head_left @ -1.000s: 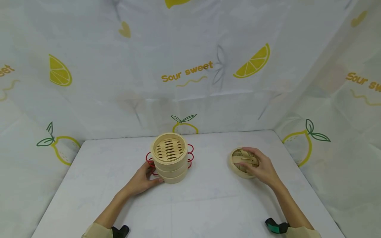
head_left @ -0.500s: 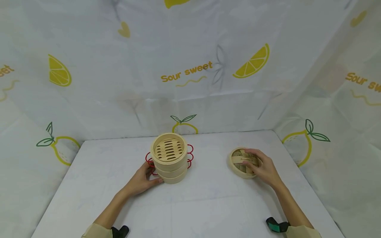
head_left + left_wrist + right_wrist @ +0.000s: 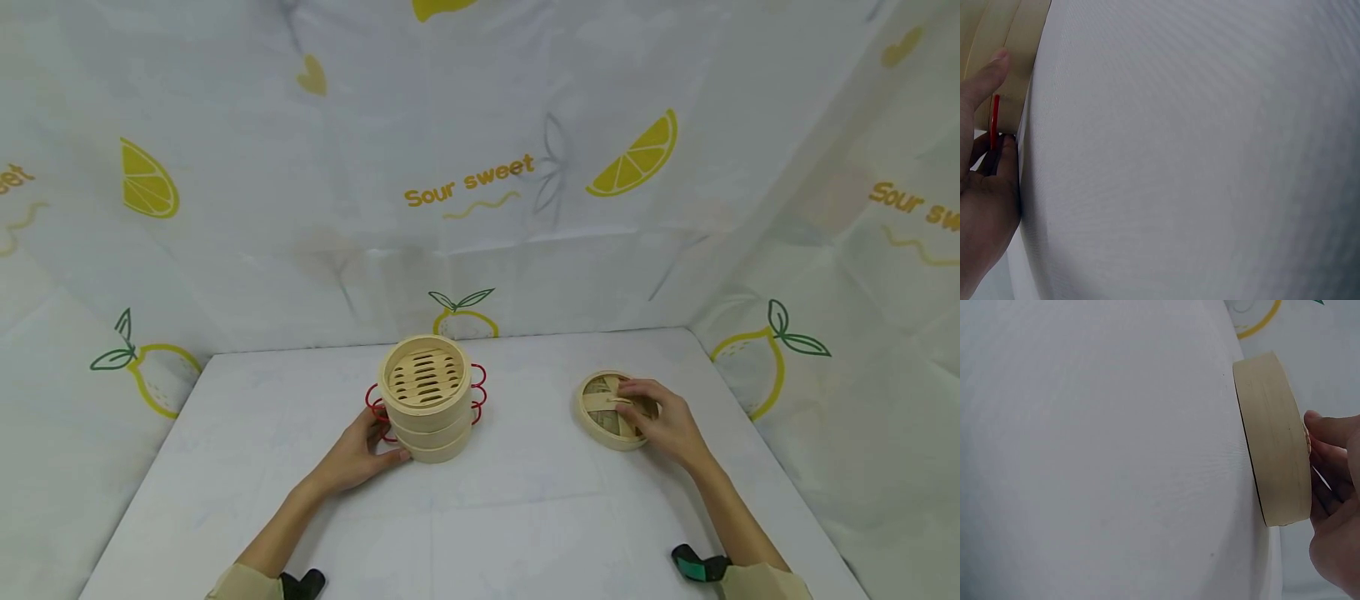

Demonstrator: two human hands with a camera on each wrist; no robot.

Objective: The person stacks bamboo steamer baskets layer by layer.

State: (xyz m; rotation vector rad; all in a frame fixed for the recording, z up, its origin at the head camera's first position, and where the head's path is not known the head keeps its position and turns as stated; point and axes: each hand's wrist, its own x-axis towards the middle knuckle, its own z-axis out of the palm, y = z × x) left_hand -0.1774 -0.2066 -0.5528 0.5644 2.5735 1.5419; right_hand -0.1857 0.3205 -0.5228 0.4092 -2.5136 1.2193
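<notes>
A stack of round bamboo steamer baskets (image 3: 431, 421) with red side handles stands on the table, its slatted top basket uncovered. My left hand (image 3: 358, 450) grips the stack low on its left side; the thumb presses the front wall and the fingers reach behind a red handle (image 3: 995, 122). To the right lies the woven bamboo steamer lid (image 3: 600, 404), top side up on the table. With thumb and fingers drawn together, my right hand (image 3: 667, 425) pinches the middle of the lid's top. In the right wrist view the lid's side wall (image 3: 1274, 444) shows below the fingertips.
The white-covered table (image 3: 517, 533) spreads between and in front of the two hands. A white curtain (image 3: 337, 208) printed with lemons rises along the table's back edge and sides. Black bands (image 3: 701, 568) sit at the wrists.
My right thumb and fingers have closed toward each other over the lid's middle, and the hand has shifted slightly right. The left hand and the stack have kept their place.
</notes>
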